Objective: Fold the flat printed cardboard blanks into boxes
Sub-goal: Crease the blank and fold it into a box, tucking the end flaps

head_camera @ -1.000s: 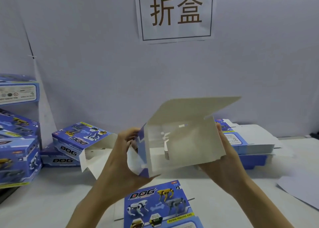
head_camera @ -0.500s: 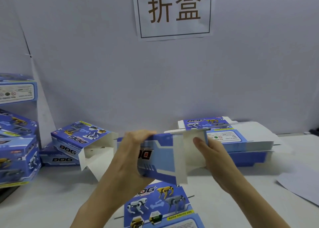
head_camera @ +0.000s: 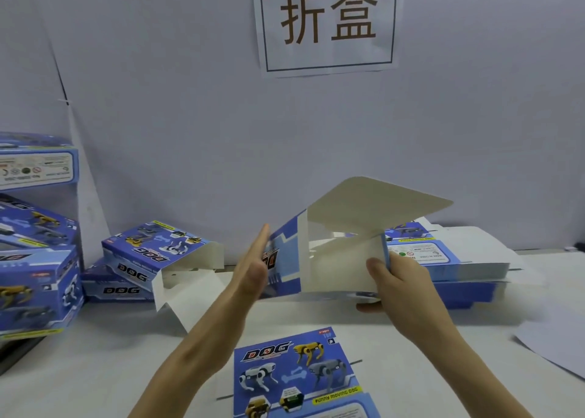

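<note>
Box [head_camera: 332, 259] held above the table [head_camera: 95, 354], long axis running left to right, white inside facing you, one big flap [head_camera: 373, 202] lifted up toward the right. Your left hand [head_camera: 253, 269] lies flat against its left end, fingers straight and together, hiding part of the print. Your right hand [head_camera: 399, 278] clamps the right end, thumb on white card, other fingers mostly hidden underneath. Nearest flat blank [head_camera: 300, 376] is cut off below

Two bare hands hold a half-folded box [head_camera: 335, 259] above a white table [head_camera: 95, 370].
The left hand [head_camera: 253, 269], fingers straight, presses flat on its blue printed side. The right hand [head_camera: 399, 284] grips its right end, thumb on the white inside. A flat blank [head_camera: 297, 376] lies nearer.
</note>
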